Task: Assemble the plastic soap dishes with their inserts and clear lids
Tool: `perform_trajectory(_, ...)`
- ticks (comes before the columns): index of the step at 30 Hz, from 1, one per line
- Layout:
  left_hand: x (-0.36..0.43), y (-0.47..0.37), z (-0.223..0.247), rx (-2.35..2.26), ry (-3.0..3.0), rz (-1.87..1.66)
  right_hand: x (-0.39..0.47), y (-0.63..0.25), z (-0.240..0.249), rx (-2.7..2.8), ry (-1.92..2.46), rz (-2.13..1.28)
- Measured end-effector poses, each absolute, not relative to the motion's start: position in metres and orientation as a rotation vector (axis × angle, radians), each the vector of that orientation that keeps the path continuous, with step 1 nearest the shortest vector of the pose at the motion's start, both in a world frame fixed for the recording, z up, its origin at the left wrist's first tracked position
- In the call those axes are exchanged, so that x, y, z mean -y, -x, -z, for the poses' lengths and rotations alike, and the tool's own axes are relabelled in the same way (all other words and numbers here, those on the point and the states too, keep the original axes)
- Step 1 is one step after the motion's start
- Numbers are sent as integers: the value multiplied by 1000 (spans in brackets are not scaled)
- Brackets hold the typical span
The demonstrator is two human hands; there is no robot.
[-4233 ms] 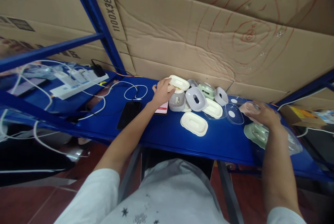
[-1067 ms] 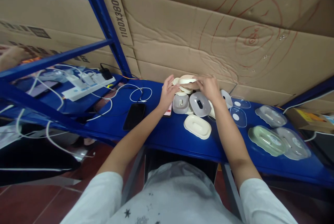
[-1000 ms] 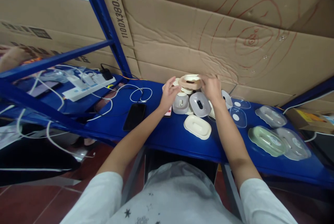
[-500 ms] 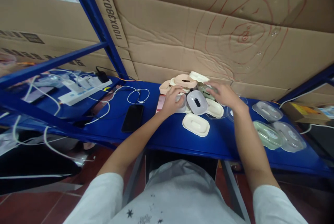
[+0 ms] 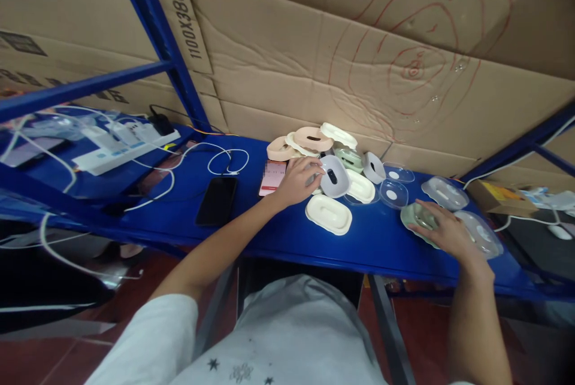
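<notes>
My left hand (image 5: 300, 182) is curled at the left of the pile, its fingers and thumb around a grey soap dish mostly hidden beneath it. Against its fingertips rests a lilac-grey oval soap dish (image 5: 335, 176) with a dark slot. On the right, my right hand (image 5: 444, 232) grips a green soap dish (image 5: 411, 217) from above, close to the shelf surface. A cream tray (image 5: 329, 215) lies in front of the pile, and another cream tray (image 5: 362, 187) is beside the lilac-grey dish. Behind them are a pink dish (image 5: 313, 139) and a second green dish (image 5: 350, 159).
Clear lids (image 5: 394, 194) lie between the pile and my right hand. Covered grey dishes (image 5: 445, 193) sit at the right. A black phone (image 5: 216, 200), a lit phone (image 5: 272, 176), white cables and a power strip (image 5: 128, 151) are leftward. Cardboard (image 5: 269, 61) stands behind the blue shelf.
My right hand has moved from the back of the pile rightward and nearer, onto the green dish at the right. My left hand stays by the pile. The view has shifted slightly.
</notes>
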State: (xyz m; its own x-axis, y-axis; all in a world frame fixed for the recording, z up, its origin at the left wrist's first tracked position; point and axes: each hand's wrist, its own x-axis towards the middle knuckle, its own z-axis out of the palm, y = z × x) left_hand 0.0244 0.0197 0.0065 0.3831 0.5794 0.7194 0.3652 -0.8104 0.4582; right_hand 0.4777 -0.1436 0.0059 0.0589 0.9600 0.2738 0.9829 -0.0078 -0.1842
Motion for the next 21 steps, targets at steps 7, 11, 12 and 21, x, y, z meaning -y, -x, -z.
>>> perform_trajectory(7,1,-34,-9,-502,-2247,-1238,86,-373,-44,2139,1444,69)
perform_trajectory(11,0,-39,-1,-398,-2199,-1165,48,-301,-59,2240,1142,-53)
perform_trajectory(12,-2,-39,0,-403,-2190,-1185,40,-286,-62,2261,1086,-75)
perform_trajectory(21,-43,-21,3,-692,-1963,-1534,-11,-292,-49,2134,1165,-192)
